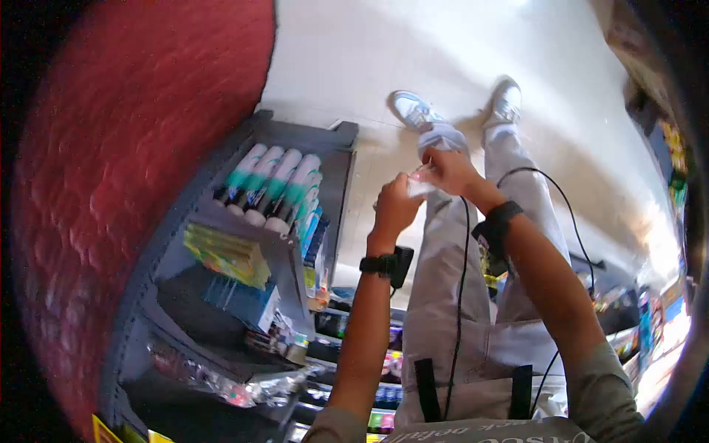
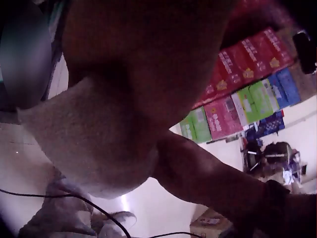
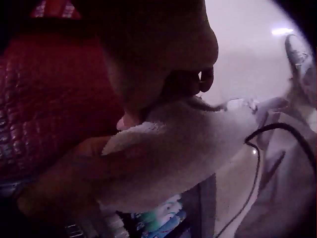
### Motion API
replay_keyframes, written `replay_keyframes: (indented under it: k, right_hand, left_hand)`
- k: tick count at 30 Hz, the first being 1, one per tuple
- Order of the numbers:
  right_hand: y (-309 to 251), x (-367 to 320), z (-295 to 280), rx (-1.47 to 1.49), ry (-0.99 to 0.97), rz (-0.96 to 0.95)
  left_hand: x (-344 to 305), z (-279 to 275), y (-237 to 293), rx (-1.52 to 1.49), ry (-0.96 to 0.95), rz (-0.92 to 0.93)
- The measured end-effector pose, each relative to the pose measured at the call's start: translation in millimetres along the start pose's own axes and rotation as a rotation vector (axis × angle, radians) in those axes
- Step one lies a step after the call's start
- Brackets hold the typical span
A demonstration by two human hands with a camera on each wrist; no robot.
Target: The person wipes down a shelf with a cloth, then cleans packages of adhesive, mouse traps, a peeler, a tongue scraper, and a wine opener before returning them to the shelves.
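Observation:
A whitish cloth (image 1: 419, 187) is held between both hands over the lower legs in the head view. My left hand (image 1: 397, 205) grips its near left side, fingers curled. From the other side my right hand (image 1: 452, 171) pinches it. Close up in the right wrist view, the cloth (image 3: 173, 153) looks soft and fuzzy, with the right hand (image 3: 158, 54) above and the left hand (image 3: 64, 178) below left. The left wrist view shows the cloth (image 2: 94, 139) hanging beneath the dark left hand (image 2: 148, 49); the fingertips are mostly hidden.
On the left stands a grey shelf (image 1: 343, 184) with white-and-green bottles (image 1: 295, 177), yellow packets (image 1: 225, 255) and other goods. A red quilted surface (image 1: 148, 148) lies beyond it. Black cables (image 1: 459, 295) run over the trousers. Colourful boxes (image 2: 223, 116) are stacked in the left wrist view.

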State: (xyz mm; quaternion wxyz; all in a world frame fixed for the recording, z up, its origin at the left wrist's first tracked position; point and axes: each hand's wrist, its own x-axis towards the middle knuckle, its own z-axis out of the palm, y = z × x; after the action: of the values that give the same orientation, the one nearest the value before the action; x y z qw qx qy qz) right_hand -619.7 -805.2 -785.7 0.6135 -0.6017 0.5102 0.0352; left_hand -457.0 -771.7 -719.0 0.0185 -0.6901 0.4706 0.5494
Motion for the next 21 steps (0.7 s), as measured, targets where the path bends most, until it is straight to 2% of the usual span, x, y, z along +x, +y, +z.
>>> replay_keyframes:
  k: [1, 2, 3, 7, 11, 12, 14, 17, 20, 21]
  right_hand:
    - [13, -4, -4, 0.017, 0.026, 0.017]
    - [19, -9, -17, 0.039, 0.019, 0.058]
    - [33, -10, -24, 0.098, 0.044, 0.042]
    - [66, -30, -44, 0.304, 0.164, -0.006]
    - [93, -38, -41, 0.316, 0.307, 0.086]
    - [98, -39, -36, 0.324, 0.348, 0.141]
    - [116, -47, -41, 0.416, 0.404, 0.259]
    - [121, -64, -44, 0.818, 0.503, 0.273]
    - [144, -86, -40, 1.326, 0.688, 0.077]
    - [143, -98, -44, 1.518, 0.731, 0.008]
  left_hand:
    - [14, 8, -1, -0.050, -0.010, 0.096]
    - [28, 10, 12, -0.007, -0.090, -0.004]
    - [40, 12, 24, 0.032, -0.138, 0.002]
    - [93, 21, 65, 0.217, -0.313, 0.162]
    - [124, 32, 106, 0.561, -0.431, 0.310]
    - [127, 36, 124, 0.574, -0.505, 0.222]
    - [140, 59, 152, 0.525, -0.534, 0.199]
    - [150, 70, 174, 0.426, -0.628, 0.113]
    - [144, 92, 213, -0.027, -0.657, -0.123]
    - [148, 96, 220, 0.117, -0.742, -0.144]
